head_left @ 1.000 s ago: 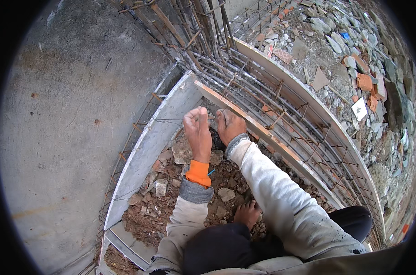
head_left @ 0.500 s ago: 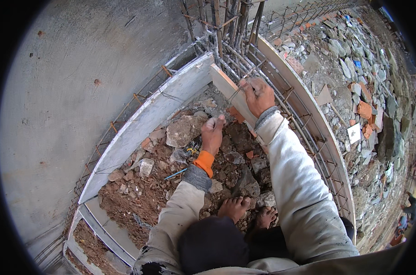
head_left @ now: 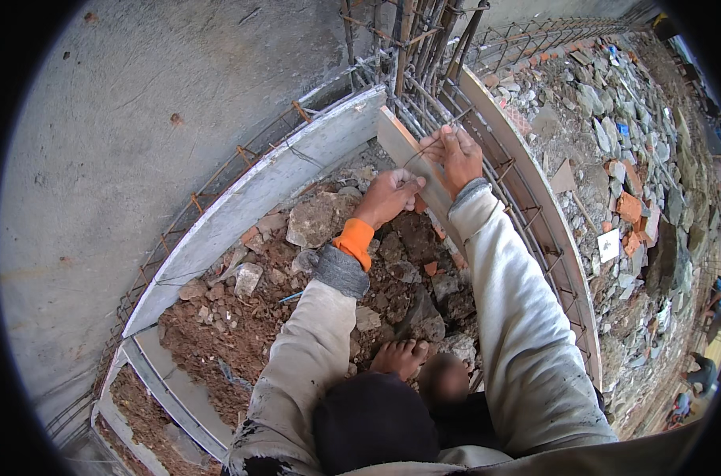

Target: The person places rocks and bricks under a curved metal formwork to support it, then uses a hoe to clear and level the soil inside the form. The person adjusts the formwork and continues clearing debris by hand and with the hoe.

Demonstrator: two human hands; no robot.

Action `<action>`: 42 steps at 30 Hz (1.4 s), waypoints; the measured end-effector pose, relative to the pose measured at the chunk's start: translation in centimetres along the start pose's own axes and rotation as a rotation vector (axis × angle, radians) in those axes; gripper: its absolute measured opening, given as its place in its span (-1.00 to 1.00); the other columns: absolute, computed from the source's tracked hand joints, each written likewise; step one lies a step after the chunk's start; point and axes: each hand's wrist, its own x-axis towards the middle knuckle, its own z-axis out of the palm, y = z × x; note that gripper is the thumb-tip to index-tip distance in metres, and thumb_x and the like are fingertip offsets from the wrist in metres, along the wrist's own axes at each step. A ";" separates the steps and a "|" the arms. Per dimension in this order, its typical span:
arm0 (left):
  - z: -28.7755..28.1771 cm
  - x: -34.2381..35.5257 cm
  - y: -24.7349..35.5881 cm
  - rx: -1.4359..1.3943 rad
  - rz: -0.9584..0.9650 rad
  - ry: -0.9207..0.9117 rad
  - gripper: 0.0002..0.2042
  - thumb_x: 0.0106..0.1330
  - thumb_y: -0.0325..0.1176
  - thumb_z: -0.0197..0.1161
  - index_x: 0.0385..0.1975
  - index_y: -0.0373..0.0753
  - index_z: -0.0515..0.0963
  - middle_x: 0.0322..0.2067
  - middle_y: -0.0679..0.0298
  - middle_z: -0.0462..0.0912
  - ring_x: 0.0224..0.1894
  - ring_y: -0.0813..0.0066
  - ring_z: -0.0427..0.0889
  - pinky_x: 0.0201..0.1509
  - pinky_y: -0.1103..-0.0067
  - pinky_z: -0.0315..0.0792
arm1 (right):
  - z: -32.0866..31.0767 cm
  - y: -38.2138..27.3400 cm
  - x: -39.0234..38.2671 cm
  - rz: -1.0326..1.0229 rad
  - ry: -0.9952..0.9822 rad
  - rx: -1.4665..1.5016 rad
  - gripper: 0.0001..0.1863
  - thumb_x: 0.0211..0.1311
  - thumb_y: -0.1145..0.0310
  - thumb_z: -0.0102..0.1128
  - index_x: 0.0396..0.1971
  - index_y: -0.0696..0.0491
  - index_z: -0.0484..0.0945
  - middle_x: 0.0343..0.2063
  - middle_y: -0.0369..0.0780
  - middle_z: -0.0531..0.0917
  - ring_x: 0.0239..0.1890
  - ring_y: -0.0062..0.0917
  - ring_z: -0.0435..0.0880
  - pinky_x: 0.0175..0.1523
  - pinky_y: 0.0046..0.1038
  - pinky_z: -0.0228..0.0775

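Note:
My left hand (head_left: 396, 190), in an orange-banded cuff, is closed on a thin tie wire (head_left: 416, 159) at the inner face of a narrow board (head_left: 394, 139). Above it and to the right, my right hand (head_left: 455, 159) pinches the same wire at the board's top edge. The board stands on edge beside bundled steel bars (head_left: 525, 220). A taller pale form panel (head_left: 253, 198) runs down to the left of my hands. Broken stones (head_left: 313, 224) and reddish soil lie below them, between the boards.
A concrete wall (head_left: 114, 151) fills the left. Upright rebars (head_left: 412, 44) rise at the top. An outer board (head_left: 535, 190) borders rubble (head_left: 614, 174) on the right. A co-worker (head_left: 701, 373) is small at the far right. My bare foot (head_left: 400, 357) rests on the soil below.
My right hand has moved up and right along the board. My left hand dropped, then rose rightward toward it. The view has shifted, showing more of the ground and the far right.

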 end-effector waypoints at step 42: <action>4.7 4.8 9.7 1.596 0.862 -0.169 -0.86 0.08 -0.33 0.26 -0.65 -0.16 0.67 -0.57 0.18 0.69 -0.45 0.27 0.73 -0.40 0.37 0.55 | 4.4 8.8 -4.2 -0.545 0.157 -1.133 -0.84 0.28 0.25 0.08 -0.35 0.03 0.51 -0.33 -0.23 0.60 -0.23 -0.42 0.53 -0.14 -0.42 0.51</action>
